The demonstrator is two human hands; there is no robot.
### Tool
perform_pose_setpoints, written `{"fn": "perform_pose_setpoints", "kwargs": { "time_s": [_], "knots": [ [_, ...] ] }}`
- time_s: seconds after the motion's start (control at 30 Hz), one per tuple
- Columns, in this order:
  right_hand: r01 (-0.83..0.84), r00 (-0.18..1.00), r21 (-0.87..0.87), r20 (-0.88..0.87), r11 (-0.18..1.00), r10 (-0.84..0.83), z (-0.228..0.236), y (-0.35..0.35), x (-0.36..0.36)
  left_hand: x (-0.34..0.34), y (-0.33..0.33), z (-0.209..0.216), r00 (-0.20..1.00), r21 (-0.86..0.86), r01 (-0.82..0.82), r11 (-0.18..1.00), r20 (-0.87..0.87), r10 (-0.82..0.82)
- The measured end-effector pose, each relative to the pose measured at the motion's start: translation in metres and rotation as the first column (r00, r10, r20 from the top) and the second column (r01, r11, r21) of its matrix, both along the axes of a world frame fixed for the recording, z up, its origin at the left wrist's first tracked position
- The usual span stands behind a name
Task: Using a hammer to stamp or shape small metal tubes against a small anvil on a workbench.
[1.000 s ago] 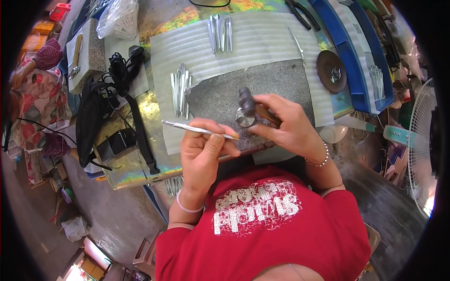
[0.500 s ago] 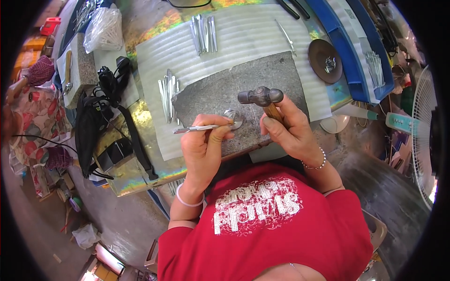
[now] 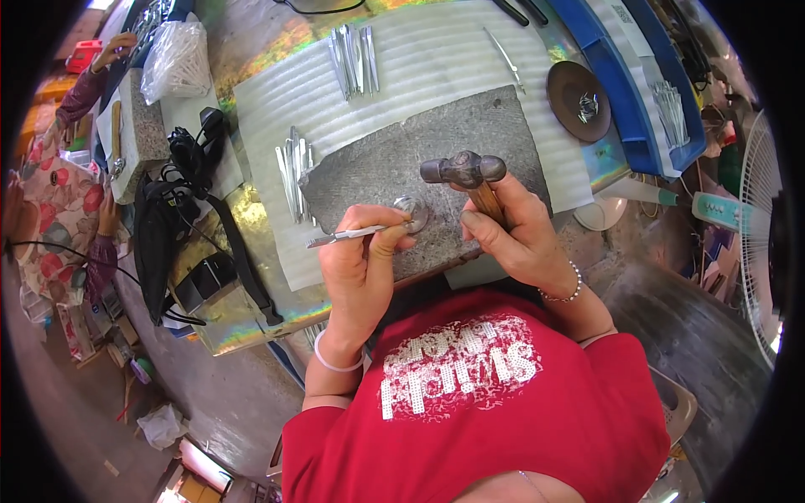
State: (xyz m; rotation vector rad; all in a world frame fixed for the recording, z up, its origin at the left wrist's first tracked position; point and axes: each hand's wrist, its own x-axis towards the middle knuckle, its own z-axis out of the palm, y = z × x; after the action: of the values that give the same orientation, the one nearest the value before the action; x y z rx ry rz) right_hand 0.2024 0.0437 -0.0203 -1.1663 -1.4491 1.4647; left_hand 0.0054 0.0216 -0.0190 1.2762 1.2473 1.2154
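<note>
Pinched in the fingers of my left hand [image 3: 358,256] is a pair of silvery tweezers [image 3: 345,235], lying nearly level. Their inner end rests over a small round metal block [image 3: 417,210] on the grey stone slab [image 3: 453,134]; my fingertips partly hide it. My right hand [image 3: 521,230] grips the wooden handle of a ball-peen hammer [image 3: 464,170]. The hammer's head hangs above the slab, to the right of the round block and apart from it. More tweezers lie in a bundle [image 3: 293,174] left of the slab and in another bundle [image 3: 354,60] beyond it.
White foam sheet [image 3: 260,142] lies under the slab. A brown dish [image 3: 579,101] of small metal parts and a blue tray [image 3: 625,109] stand right. Left are black cables and a pouch [image 3: 159,226], a plastic bag [image 3: 176,63], and a co-worker's hand [image 3: 115,50]. A fan [image 3: 759,243] stands far right.
My hands keep their holds on the tweezers and hammer, with only a slight shift. At the left, the co-worker's arm has reached up toward the far tray. The whole view has shifted a little.
</note>
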Motion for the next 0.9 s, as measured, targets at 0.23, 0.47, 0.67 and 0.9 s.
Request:
{"fn": "perform_pose_setpoints", "kwargs": {
  "time_s": [0.23, 0.47, 0.67, 0.9],
  "knots": [
    [0.004, 1.000, 0.052, 0.012, 0.999, -0.005, -0.0004, 0.0010, -0.0001, -0.0014, 0.0014, 0.0018, 0.999, -0.004, 0.025, 1.000, -0.027, -0.025],
    [-0.003, 0.999, 0.068, 0.036, 0.998, 0.001, -0.0009, 0.0017, 0.0013, 0.0007, 0.0012, 0.0029, 0.998, -0.076, 0.008, 0.997, 0.056, -0.003],
    [0.007, 0.999, 0.092, 0.041, 0.996, -0.010, -0.0023, 0.0014, 0.0004, 0.0025, 0.0010, 0.0032, 1.000, -0.049, 0.005, 0.999, 0.027, -0.004],
    [0.009, 0.998, 0.093, 0.054, 0.996, -0.014, -0.0026, 0.0001, -0.0001, 0.0044, -0.0013, 0.0061, 0.981, 0.047, 0.018, 0.999, -0.196, -0.008]
  ]
}}
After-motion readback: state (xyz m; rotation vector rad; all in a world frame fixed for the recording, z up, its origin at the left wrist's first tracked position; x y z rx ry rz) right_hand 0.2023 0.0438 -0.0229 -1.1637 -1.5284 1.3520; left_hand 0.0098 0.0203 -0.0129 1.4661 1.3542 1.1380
